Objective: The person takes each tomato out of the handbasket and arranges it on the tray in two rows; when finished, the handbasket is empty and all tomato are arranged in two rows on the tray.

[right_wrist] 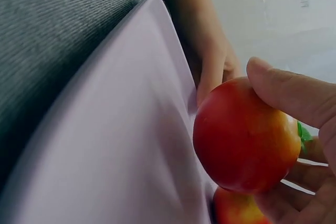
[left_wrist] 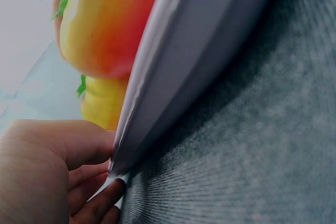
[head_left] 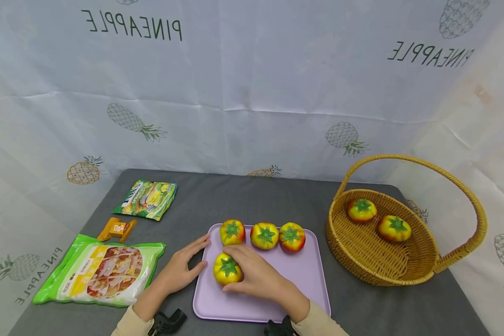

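Observation:
My right hand (head_left: 258, 275) holds a red-and-yellow tomato (head_left: 227, 269) with green star-shaped leaves over the left part of a lilac tray (head_left: 285, 298). In the right wrist view, its thumb and fingers curve round the tomato (right_wrist: 244, 137), with the red underside showing. My left hand (head_left: 178, 268) rests against the tray's left edge; the left wrist view shows thumb and fingertips touching the rim (left_wrist: 139, 85). Along the tray's far side sit three similar tomatoes, a left one (head_left: 232, 231), a middle one (head_left: 264, 234) and a right one (head_left: 292, 237).
Right of the tray stands a wicker basket (head_left: 340, 249) with a tall handle and two tomatoes (head_left: 362, 210) inside. At left lie a large green-edged food bag (head_left: 109, 270), an orange packet (head_left: 116, 229) and a green packet (head_left: 148, 198). A pineapple-print cloth (head_left: 243, 70) hangs behind the table.

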Demonstrator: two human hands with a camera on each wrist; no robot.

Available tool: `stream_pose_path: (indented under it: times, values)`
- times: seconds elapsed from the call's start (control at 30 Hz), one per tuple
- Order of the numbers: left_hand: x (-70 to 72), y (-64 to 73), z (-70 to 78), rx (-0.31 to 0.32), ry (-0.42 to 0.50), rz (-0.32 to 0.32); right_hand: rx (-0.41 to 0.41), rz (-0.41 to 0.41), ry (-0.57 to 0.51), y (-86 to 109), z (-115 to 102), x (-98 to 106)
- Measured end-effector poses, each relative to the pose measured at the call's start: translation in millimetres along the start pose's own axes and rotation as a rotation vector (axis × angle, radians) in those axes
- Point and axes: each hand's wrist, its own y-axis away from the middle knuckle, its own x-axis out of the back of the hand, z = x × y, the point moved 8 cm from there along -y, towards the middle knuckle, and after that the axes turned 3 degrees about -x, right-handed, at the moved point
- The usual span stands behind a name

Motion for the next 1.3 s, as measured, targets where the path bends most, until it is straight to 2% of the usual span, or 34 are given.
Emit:
stream_pose_path:
  times: [0.3, 0.7, 1.3]
  values:
    - [-1.0, 0.8, 0.2, 0.015, 0.007, -0.008, 0.010, -0.034, 0.037, -4.7, -4.0, -9.2]
    - [-0.6, 0.5, 0.6, 0.009, 0.005, -0.007, -0.006, -0.068, 0.036, -4.7, -3.0, -10.6]
    - [-1.1, -0.5, 0.1, 0.020, 0.003, -0.017, -0.016, -0.033, 0.036, -1.6, -4.7, 0.6]
